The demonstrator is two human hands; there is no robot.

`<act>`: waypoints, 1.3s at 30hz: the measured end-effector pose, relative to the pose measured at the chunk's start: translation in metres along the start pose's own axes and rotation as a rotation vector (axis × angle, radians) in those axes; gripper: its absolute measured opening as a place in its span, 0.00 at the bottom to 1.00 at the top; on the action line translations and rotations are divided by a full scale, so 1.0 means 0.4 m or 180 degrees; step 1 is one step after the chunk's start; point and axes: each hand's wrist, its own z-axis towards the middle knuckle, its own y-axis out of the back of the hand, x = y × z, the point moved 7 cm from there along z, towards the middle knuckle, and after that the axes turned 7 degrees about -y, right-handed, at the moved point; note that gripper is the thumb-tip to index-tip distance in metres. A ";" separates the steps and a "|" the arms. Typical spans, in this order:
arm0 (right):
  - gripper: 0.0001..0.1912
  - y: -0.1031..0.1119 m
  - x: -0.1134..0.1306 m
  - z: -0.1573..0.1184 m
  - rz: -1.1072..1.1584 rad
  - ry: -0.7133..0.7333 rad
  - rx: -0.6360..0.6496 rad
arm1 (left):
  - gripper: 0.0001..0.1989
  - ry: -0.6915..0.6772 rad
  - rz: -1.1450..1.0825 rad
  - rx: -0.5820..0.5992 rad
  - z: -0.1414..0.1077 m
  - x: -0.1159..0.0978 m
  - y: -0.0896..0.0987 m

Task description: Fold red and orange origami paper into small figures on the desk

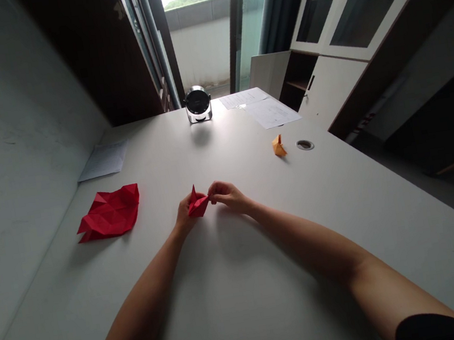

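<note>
"Where's the folded red paper [199, 207]?"
"Over the white surface [245, 282], its body gripped in the curled fingers of the left hand [182, 212]."
"And the right hand [227, 195]?"
"Thumb and fingers pressed together, pinching the paper's narrow right-hand tip."

Sm. folded red paper [199, 206], 1 pt. up, another in R fingers [218, 188], body in L fingers [184, 205]

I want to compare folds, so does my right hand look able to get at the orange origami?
Likely yes: nothing shows on the white tabletop between your right hand and the orange origami, though that hand is pinching a tip of the red origami.
</note>
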 end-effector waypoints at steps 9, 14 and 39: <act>0.19 0.001 -0.020 0.005 -0.0237 -0.0085 -0.0076 | 0.08 -0.0405 0.0564 -0.0221 -0.009 -0.033 0.012; 0.20 0.003 -0.030 0.008 -0.0233 -0.0183 -0.0115 | 0.09 -0.0510 0.0516 -0.0217 -0.010 -0.040 0.012; 0.16 0.047 -0.030 0.014 -0.0323 -0.0106 -0.0610 | 0.18 0.0322 -0.0408 -0.0066 0.001 0.006 -0.010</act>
